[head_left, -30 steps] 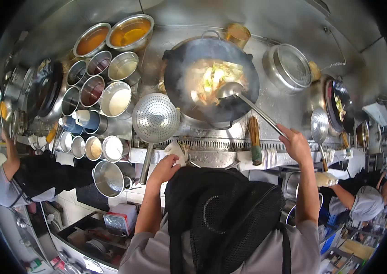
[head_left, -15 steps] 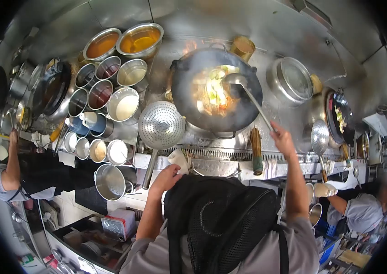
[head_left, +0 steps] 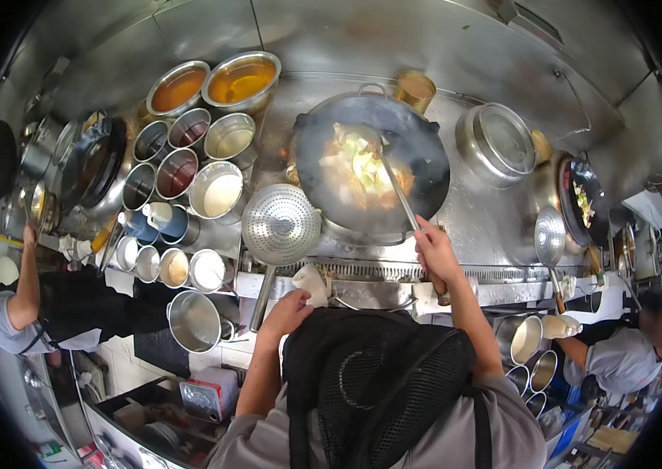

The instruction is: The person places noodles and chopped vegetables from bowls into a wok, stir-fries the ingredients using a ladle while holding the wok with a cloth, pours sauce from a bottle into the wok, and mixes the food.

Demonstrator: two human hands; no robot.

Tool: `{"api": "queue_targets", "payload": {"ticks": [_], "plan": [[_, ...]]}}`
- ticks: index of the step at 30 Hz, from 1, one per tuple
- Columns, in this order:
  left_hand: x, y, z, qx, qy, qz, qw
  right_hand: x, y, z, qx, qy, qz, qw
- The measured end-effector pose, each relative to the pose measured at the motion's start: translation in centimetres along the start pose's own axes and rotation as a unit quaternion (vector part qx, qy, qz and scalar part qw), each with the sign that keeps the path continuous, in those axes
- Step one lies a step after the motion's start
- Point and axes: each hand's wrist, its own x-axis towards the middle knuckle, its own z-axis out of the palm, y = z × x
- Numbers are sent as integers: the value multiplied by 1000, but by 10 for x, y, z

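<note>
In my right hand (head_left: pixel 439 250) is the long handle of a ladle (head_left: pixel 399 187), gripped with closed fingers. The ladle's bowl is down in the food and mostly hidden by it and by steam. Pale green and white chopped vegetables (head_left: pixel 366 166), with orange bits lower down, lie in the large dark wok (head_left: pixel 425 176). My left hand (head_left: pixel 288 313) is low at the counter's front edge, its fingers bent against a white cloth (head_left: pixel 312 283). Beside it lies a perforated strainer (head_left: pixel 281 224), its handle pointing toward me.
Metal sauce pots (head_left: pixel 218 190) and two bowls of amber liquid (head_left: pixel 241 80) stand left. A bamboo brush (head_left: pixel 442 295) lies partly behind my right hand. Stacked metal pots (head_left: pixel 499 144) and a second wok (head_left: pixel 590 199) are right. One person (head_left: pixel 14 313) works left, another (head_left: pixel 620 356) right.
My right hand has moved left and down with the ladle, whose bowl has gone from showing above the food to hidden in it. My left hand stays by the cloth. The view has shifted slightly.
</note>
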Motion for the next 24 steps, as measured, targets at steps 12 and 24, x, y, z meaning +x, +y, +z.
{"api": "queue_targets", "payload": {"ticks": [12, 24], "plan": [[-10, -17, 1, 19, -14, -16, 1000, 45, -22, 2, -4, 25, 27, 999], [-3, -6, 0, 21, -16, -1, 1000, -28, 11, -44, -314, -7, -196, 929]]}}
